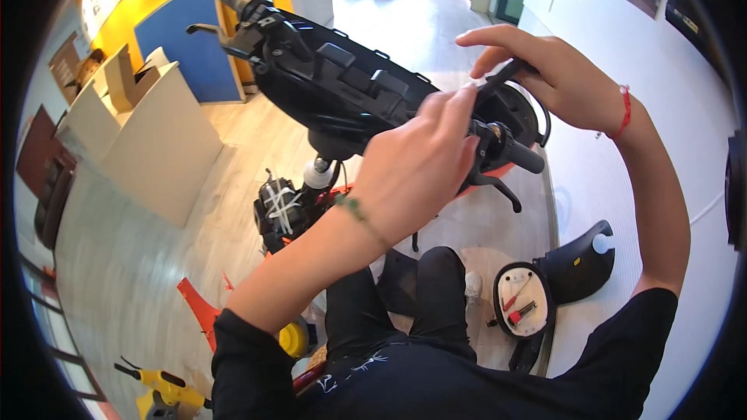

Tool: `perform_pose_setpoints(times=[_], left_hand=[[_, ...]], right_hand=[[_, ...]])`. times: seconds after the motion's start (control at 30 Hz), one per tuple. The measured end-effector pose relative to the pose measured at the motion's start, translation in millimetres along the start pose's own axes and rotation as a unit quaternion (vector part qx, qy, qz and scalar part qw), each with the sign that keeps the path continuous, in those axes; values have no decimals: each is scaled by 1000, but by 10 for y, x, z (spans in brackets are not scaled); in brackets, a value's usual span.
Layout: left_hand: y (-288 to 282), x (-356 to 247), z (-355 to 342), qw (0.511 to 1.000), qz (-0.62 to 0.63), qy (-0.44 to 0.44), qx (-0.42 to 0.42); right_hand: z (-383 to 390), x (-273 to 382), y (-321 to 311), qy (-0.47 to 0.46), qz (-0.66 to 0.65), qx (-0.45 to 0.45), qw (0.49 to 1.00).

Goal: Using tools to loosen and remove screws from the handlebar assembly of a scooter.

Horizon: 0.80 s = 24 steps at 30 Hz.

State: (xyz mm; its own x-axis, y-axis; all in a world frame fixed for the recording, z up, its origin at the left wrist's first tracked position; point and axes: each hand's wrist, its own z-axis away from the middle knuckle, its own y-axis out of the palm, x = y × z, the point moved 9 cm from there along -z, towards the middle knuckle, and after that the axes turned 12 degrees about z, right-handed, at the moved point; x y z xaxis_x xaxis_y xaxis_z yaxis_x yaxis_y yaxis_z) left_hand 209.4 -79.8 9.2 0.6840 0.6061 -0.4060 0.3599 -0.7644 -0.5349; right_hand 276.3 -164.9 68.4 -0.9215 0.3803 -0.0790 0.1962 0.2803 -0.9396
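Observation:
A black scooter handlebar with its cover (342, 70) stretches across the upper middle, its underside parts exposed. Over its right half is my left hand (416, 159), its fingers drawn together at the lower end of a thick black cable (496, 82); the fingertips are partly hidden. My right hand (564, 78) pinches the upper end of that cable, index finger reaching out to the left. Below the hands are the right grip (526, 158) and a black brake lever (502, 190). The left brake lever (206, 29) is at the far end.
On the floor at right lie a black housing (576, 264) and a tray (523, 288) with a screwdriver and a red tool. Orange panels (201, 307) and a yellow scooter (167, 389) are at lower left. A white counter (156, 140) and blue board (191, 47) stand left.

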Motion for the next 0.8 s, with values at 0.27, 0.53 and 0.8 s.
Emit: perform_pose_setpoints(times=[0.27,0.53,0.8], left_hand=[[275,406,-161,999,8,-40,9],[225,414,-146,997,61,-41,-9],[229,441,-119,999,2,-54,4]], right_hand=[[193,15,-188,108,202,-98,968],[335,-170,-118,275,-32,-80,957],[208,-90,-166,168,-86,-92,978]])
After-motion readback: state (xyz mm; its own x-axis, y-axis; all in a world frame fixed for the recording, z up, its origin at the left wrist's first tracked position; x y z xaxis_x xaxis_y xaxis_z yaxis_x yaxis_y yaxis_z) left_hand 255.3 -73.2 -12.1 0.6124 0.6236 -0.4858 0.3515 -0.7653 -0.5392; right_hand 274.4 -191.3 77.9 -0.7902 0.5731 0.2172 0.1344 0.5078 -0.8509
